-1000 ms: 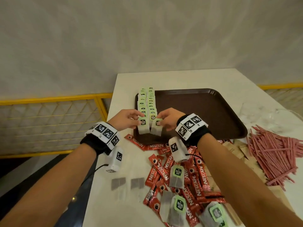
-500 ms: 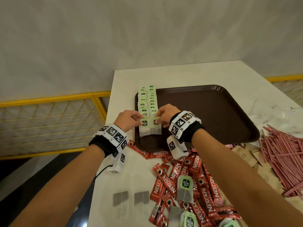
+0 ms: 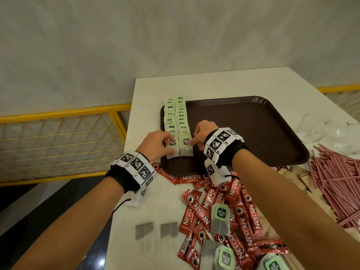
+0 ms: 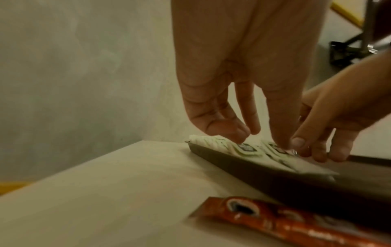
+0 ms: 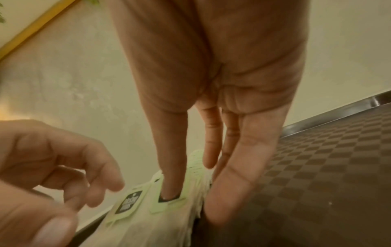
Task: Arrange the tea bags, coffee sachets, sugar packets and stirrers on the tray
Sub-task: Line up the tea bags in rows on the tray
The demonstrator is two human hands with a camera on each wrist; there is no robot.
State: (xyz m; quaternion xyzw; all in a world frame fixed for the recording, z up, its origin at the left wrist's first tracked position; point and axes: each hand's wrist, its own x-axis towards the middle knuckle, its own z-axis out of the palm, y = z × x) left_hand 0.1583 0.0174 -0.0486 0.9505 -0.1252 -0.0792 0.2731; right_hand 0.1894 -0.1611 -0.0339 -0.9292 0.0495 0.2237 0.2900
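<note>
Green-tagged tea bags (image 3: 176,121) form two rows on one tray (image 3: 253,133).

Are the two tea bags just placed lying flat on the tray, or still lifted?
Lying flat. Both front tea bags rest on the tray at the near end of the two rows, left hand and right hand fingertips on them.

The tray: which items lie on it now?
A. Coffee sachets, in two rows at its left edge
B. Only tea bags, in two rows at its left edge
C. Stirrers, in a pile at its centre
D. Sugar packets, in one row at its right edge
B: on the tray only the tea bags lie, in two rows along its left edge; the sachets and stirrers are on the table.
</note>
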